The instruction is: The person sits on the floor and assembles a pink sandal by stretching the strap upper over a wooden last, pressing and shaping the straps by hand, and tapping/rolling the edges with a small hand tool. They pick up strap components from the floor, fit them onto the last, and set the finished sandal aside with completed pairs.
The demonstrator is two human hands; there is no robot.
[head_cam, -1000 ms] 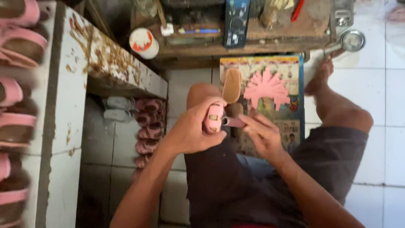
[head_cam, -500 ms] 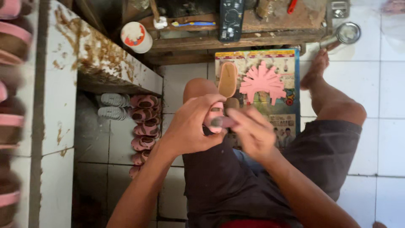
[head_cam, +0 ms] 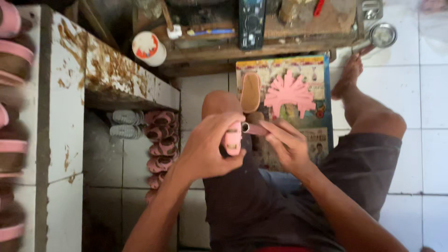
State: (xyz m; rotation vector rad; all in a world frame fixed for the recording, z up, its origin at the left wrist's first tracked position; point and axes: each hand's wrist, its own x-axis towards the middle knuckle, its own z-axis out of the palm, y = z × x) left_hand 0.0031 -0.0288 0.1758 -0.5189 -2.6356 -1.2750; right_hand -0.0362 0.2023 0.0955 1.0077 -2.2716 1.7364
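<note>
My left hand (head_cam: 207, 149) grips a small pink sandal (head_cam: 232, 139) above my left knee. My right hand (head_cam: 285, 143) holds a short dark pink tube-like tool (head_cam: 253, 129) whose end touches the sandal's upper part. A tan sole (head_cam: 250, 92) lies just beyond my knee on a colourful printed sheet (head_cam: 284, 67). Beside it on the sheet lies a fan of pink straps (head_cam: 289, 94).
A stained white tiled bench (head_cam: 70, 93) runs along the left with pink-strapped sandals (head_cam: 14, 42) on top. Beneath it are stacked pink sandals (head_cam: 161, 140) and grey ones (head_cam: 123, 123). A wooden shelf (head_cam: 242, 42) with a tin (head_cam: 148, 48), tools and a metal cup (head_cam: 382, 35) stands ahead.
My hands have stayed over my knee with the sandal, and the right hand has shifted slightly right along the tool. The view has drifted a little.
</note>
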